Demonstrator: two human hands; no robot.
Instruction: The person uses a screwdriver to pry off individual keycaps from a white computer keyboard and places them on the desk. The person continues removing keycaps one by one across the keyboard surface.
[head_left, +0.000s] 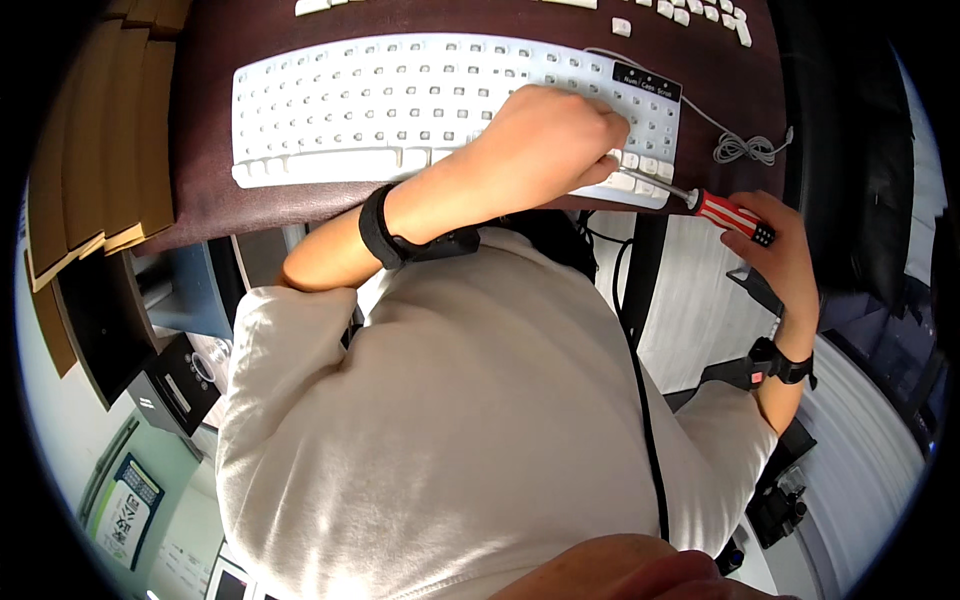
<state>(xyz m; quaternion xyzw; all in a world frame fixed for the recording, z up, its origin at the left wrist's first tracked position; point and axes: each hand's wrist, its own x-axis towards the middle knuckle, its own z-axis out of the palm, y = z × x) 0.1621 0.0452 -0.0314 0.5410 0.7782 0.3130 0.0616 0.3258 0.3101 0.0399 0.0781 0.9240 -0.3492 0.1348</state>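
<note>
A white keyboard lies across the table, most of its keycaps off and the rows of bare switches showing. A long white spacebar and some keycaps remain along its near edge. My left hand reaches over its right part, the fingers curled down by the number pad; what they pinch, if anything, is hidden. My right hand grips a screwdriver by its red and white striped handle. The metal shaft points left to the remaining number-pad keycaps, close to my left fingertips. Its tip is partly hidden there.
Loose white keycaps lie at the table's far right, with a single keycap apart from them. The keyboard's grey cable is coiled near the right edge. Cardboard boxes stand at the left of the dark red table.
</note>
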